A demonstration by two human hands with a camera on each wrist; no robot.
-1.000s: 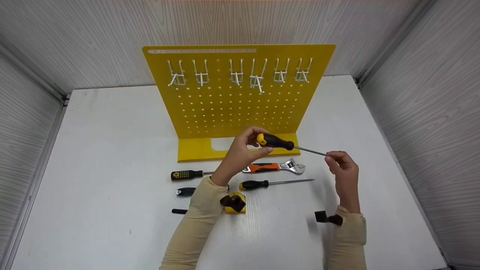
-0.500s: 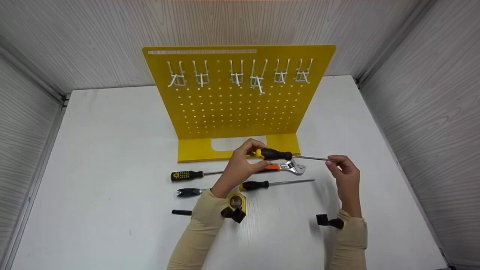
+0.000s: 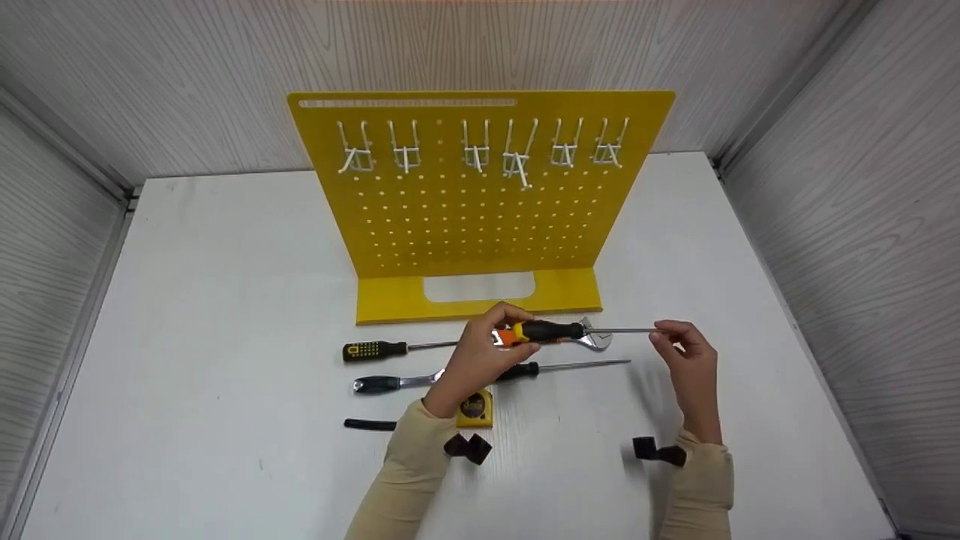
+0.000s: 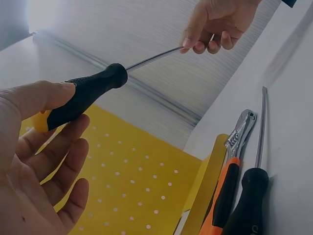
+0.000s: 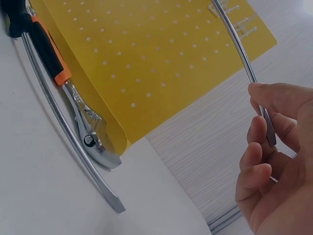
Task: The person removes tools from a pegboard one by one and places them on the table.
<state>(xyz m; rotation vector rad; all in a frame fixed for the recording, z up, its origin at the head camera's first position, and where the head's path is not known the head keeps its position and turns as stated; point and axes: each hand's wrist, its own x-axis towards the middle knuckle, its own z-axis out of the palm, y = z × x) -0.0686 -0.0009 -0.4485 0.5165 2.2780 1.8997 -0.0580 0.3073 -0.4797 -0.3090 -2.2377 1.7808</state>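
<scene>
My left hand pinches the black and yellow handle of a screwdriver between thumb and fingers. Its shaft points right, and my right hand pinches it close to the tip. In the right wrist view a flat blade end pokes out past the right thumb. The screwdriver is held level above an adjustable wrench with an orange and black grip, hiding part of it. A second black-handled screwdriver lies just below, its handle end covered by the left hand.
A yellow pegboard with several white hooks stands behind. Left on the white table lie another screwdriver, a black-handled metal tool and a black rod-like handle. A yellow tape measure sits beside the left wrist.
Both hands have brought the screwdriver down toward me, away from the pegboard base and over the wrench. Its shaft has gone from slanting to level.
</scene>
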